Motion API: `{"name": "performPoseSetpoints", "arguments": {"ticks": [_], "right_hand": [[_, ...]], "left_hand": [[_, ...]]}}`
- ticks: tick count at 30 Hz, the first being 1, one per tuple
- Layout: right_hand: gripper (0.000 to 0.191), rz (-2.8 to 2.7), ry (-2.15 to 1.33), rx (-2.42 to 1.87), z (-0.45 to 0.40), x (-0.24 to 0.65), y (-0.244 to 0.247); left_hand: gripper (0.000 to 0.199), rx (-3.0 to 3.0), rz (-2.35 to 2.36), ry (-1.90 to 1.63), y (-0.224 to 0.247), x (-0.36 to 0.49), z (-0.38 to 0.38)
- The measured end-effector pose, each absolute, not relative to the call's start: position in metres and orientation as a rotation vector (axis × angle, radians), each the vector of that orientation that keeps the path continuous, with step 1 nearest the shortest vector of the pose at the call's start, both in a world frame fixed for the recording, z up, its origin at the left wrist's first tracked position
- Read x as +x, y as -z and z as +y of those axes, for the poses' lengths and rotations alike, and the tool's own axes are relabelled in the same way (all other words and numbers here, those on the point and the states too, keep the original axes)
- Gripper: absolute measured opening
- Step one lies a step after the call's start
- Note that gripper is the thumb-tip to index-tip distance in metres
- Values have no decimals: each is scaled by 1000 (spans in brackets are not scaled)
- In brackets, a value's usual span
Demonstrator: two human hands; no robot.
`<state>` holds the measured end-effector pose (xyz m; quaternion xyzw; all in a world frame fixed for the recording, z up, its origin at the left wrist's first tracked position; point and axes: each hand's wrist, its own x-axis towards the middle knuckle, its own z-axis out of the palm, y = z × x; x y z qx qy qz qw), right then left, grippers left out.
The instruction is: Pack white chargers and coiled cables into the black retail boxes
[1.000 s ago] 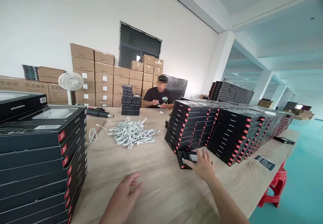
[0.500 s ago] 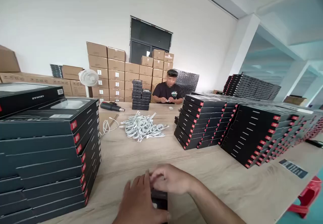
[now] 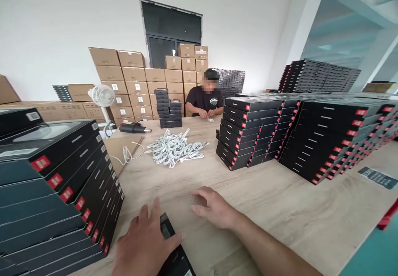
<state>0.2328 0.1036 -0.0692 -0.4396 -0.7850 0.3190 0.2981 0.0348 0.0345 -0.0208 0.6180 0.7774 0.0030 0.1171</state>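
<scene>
A slim black box (image 3: 178, 263) lies on the wooden table (image 3: 205, 247) at the bottom of the view. My left hand (image 3: 146, 240) rests over its left side, fingers spread and thumb reaching across the top. Much of the box is hidden beneath the palm, and its near end runs out of view. To the right, my right hand (image 3: 214, 207) hovers just above or on the table, thumb and fingers apart with nothing between them. Beyond both hands sits a loose pile of white cables (image 3: 175, 149).
Stacked black boxes stand at the left (image 3: 93, 184) and right (image 3: 258, 130). A heat gun (image 3: 135, 128), a small box stack (image 3: 168, 110) and a white fan (image 3: 104, 96) are farther back. A co-worker (image 3: 207, 97) sits opposite, handling a small white item. Brown cartons (image 3: 137, 87) line the wall.
My right hand has come away from the left hand and the black box, leaving a gap. More of the box's surface shows beside my left thumb. The whole view has shifted.
</scene>
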Motion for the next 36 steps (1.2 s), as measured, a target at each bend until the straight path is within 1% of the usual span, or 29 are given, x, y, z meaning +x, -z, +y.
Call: {"name": "performPoseSetpoints", "arguments": {"ticks": [2,6,8,10,11,12,14,16,19,21,23,24,26,29,32,36], "right_hand": [[44,-2096,-846,-1133,106,235,70],[30,-2107,-784,-1061,106,234,73],[31,-2090,-796,-1015,105,234,72],[44,-2086,-860,-973,103,233,70],[50,-2106,-889,-953,101,232,69],[52,-2125,-905,-944,100,231,69],[45,-2141,-902,-965,96,227,68],[39,-2107,-898,-1002,93,223,69],[39,-2029,-971,-1046,92,220,74],[33,-1957,-1013,-1071,95,221,77],[28,-1836,-1067,-1104,100,225,78],[28,-1756,-1131,-1115,102,227,77],[36,-1599,-1345,-1082,106,231,74],[47,-1420,-1644,-902,105,234,66],[45,-1378,-1707,-771,101,234,60],[46,-1417,-1744,-696,95,234,57]], "left_hand": [[102,1880,2125,-19,24,39,37],[94,2276,1659,-291,31,54,44],[94,2447,1548,-437,32,57,44],[97,2453,1708,-485,31,54,40],[98,2374,1866,-458,30,52,38],[99,2261,2013,-398,28,48,36],[100,2038,2175,-242,25,43,32],[94,1926,2186,-131,21,41,31],[86,1909,2183,-67,19,43,33],[85,1940,2199,-71,20,45,36],[88,2012,2199,-128,22,48,37],[89,2061,2190,-174,23,49,37],[88,2183,2148,-295,23,50,36],[82,2338,2065,-493,22,50,33],[81,2418,1974,-613,23,50,33],[77,2416,1951,-657,25,53,34]]}}
